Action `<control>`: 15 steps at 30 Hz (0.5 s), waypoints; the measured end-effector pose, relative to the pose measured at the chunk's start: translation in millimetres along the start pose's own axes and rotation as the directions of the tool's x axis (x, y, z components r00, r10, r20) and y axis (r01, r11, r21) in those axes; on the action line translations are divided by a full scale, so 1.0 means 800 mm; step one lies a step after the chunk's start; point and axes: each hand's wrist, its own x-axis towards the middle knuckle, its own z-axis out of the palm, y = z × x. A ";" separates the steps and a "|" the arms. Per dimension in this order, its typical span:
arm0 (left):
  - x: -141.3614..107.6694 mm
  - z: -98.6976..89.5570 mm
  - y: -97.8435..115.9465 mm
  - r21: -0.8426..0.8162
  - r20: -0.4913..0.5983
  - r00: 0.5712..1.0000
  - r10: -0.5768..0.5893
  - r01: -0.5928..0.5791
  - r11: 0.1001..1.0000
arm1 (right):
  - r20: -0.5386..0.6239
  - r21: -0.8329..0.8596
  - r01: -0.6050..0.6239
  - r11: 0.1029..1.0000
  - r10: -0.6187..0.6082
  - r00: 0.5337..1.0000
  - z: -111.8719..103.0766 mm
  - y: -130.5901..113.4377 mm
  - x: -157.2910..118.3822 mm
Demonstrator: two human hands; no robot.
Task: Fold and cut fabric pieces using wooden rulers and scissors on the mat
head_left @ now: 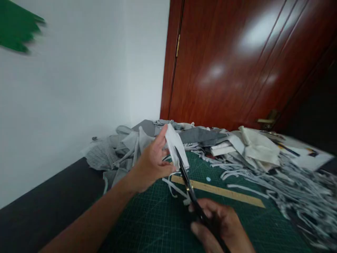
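Above the green cutting mat (147,218), my left hand (155,158) pinches a white piece of fabric (175,142) and holds it up. My right hand (218,221) is wrapped round the handles of black scissors (191,189). The scissor blades point up and away from me, and their tips lie against the fabric. Whether the blades are fully closed I cannot tell. Thin pale fabric strips (179,189) hang or lie just below my left hand. A wooden ruler (223,190) lies flat on the mat behind the scissors.
Grey fabric scraps (105,154) are heaped at the left by the white wall (79,77). Many cut strips (297,189) cover the right side. Folded cream cloth (259,147) lies at the back right. A brown wooden door (223,70) stands behind the table.
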 end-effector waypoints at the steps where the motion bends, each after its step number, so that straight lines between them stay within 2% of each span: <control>1: 0.000 -0.001 -0.001 -0.004 -0.003 1.000 0.000 0.000 1.000 | 0.004 0.006 0.001 1.000 -0.001 1.000 -0.001 0.001 0.000; 11: -0.003 0.000 -0.005 0.014 -0.019 0.999 -0.033 0.033 0.999 | 0.045 0.049 0.031 0.998 -0.034 0.998 -0.003 0.017 0.000; 15: -0.002 0.001 -0.007 -0.011 0.025 0.999 -0.029 0.030 1.000 | 0.036 0.058 0.039 0.998 -0.041 0.998 -0.004 0.017 0.001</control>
